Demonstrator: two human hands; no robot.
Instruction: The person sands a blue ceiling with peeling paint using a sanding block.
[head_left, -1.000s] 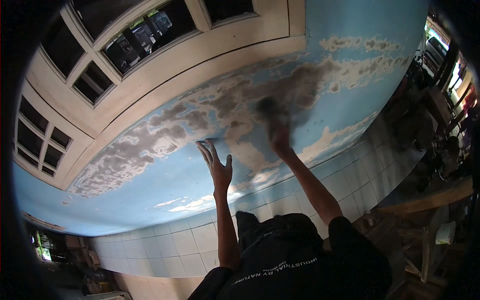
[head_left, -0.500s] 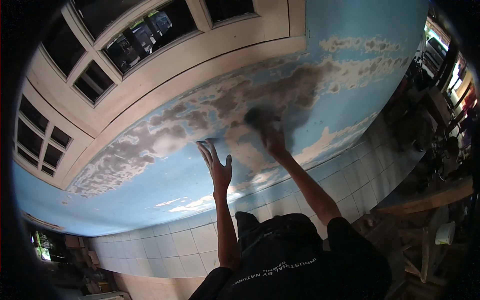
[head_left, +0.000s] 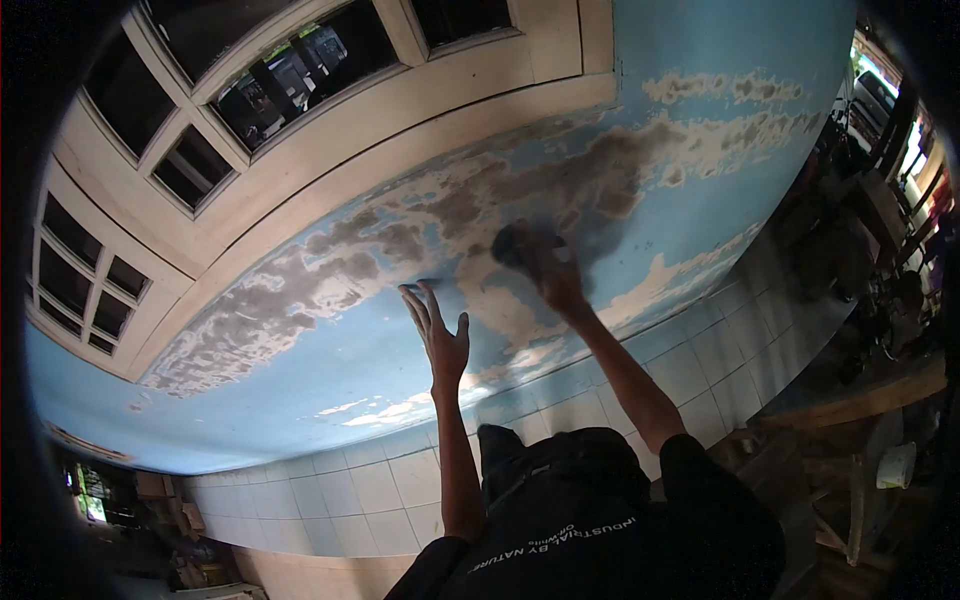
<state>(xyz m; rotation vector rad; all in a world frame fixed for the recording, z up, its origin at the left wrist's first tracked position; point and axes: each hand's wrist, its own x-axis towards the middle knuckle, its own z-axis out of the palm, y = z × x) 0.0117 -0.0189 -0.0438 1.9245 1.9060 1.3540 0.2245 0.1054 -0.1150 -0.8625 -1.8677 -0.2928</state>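
The dark pad (head_left: 509, 245) is against the wall (head_left: 290, 400), over a patch where the blue paint gives way to grey and cream, below the window frame (head_left: 500, 75). The right hand (head_left: 553, 272) is on it, and its fingers appear closed over the pad's back and side; blur hides where each one sits. The left hand (head_left: 446, 345) holds nothing: its fingers are spread, thumb standing apart, and the tips seem to rest on the wall just to the left of the pad, though true contact is hard to make out.

The pad looks rounded and small enough for one hand, so it is likely light, and gravity should matter less than drag against the rough patches. Its material cannot be told through the blur; I would guess a firm body, not something fragile. The best hold is probably across the back, palm behind the centre and fingers down the sides, keeping the tips clear of the face that meets the wall. A grip on one edge alone would likely let it tilt. Any dust on it could make it slippery. The wall itself is rigid, but the ragged paint edges look thin and apt to flake.
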